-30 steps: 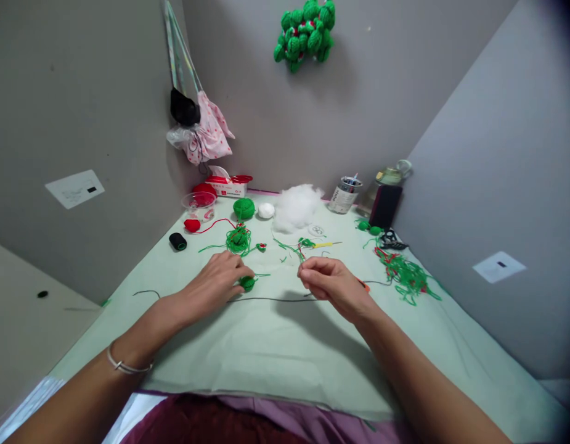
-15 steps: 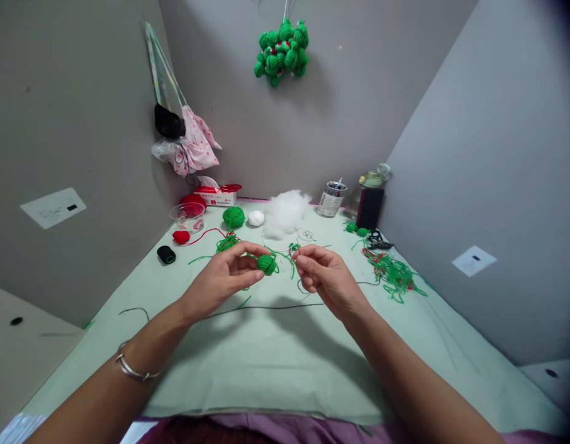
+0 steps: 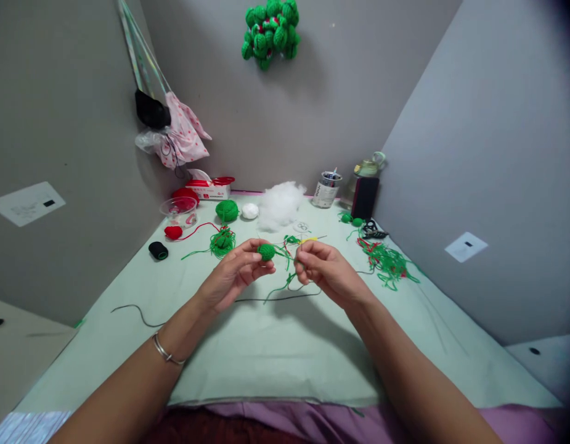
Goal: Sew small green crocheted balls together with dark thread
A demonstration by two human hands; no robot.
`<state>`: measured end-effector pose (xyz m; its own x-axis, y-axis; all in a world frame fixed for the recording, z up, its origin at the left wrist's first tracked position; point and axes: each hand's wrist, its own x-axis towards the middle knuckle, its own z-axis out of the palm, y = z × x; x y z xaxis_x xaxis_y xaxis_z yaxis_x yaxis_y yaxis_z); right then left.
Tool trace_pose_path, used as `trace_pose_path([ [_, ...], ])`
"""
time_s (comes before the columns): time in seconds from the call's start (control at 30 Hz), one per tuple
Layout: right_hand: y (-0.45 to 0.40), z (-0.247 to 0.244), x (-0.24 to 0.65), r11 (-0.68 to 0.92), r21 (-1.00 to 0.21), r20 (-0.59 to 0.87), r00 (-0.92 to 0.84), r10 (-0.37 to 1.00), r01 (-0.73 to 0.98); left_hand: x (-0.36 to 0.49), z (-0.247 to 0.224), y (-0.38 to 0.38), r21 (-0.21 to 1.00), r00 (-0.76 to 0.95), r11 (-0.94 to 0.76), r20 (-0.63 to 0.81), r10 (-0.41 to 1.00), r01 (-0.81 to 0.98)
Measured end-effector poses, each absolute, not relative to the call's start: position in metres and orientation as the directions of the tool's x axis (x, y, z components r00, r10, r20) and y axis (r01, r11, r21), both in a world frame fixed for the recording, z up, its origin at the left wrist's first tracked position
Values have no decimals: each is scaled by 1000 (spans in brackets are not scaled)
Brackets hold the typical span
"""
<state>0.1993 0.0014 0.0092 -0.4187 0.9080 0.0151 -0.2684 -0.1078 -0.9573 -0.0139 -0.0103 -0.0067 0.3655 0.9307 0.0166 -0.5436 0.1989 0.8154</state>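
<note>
My left hand (image 3: 241, 269) is closed around a small green crocheted ball (image 3: 267, 252), pinched between thumb and fingers. Facing it from the right, my right hand (image 3: 324, 265) pinches a thin needle (image 3: 302, 246), which is small and hard to make out at the fingertips. Green yarn (image 3: 285, 251) stretches across the gap between ball and right hand. Behind the right fingers lie a yellow-handled crochet hook (image 3: 309, 239) and scraps of green and red yarn. A dark cord (image 3: 278, 299) runs over the table below both hands.
Along the back stand a tissue box (image 3: 209, 189), green yarn ball (image 3: 227, 211), white yarn ball (image 3: 249, 211), stuffing (image 3: 281, 206), pen pot (image 3: 326, 190) and phone (image 3: 365, 198). Tangled yarn (image 3: 389, 264) and black scissors (image 3: 374, 230) lie right; a black spool (image 3: 158, 250) and clear tub (image 3: 179, 214) left.
My left hand has turned the green ball, so its dark line no longer shows. More green yarn hangs below the right hand, and the view has shifted slightly.
</note>
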Motion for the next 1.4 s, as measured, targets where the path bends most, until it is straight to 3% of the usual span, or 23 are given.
trace_pose_path([
  [0.1, 11, 6, 203, -124, -928, 6, -348, 938, -352, -14, -7, -14, 803, 446, 285, -27, 895, -523],
  [0.2, 18, 2, 204, -100, -943, -14, -264, 964, -317, -12, -7, -16, 827, 495, 296, -25, 869, -478],
  [0.37, 16, 4, 206, 41, -979, 59, -83, 995, -200, -13, -11, -12, 841, 387, 230, -27, 922, -490],
  [0.7, -18, 1, 180, -13, -997, 19, -419, 908, -72, -12, -18, -7, 823, 295, 136, 41, 955, -552],
  [1.07, -20, -1, 177, -37, -998, -11, -417, 909, -55, -15, -19, -8, 820, 350, 136, 82, 933, -556],
  [1.4, -26, -3, 173, -47, -995, -9, -403, 915, -86, -14, -16, -8, 811, 273, 97, 80, 959, -577],
])
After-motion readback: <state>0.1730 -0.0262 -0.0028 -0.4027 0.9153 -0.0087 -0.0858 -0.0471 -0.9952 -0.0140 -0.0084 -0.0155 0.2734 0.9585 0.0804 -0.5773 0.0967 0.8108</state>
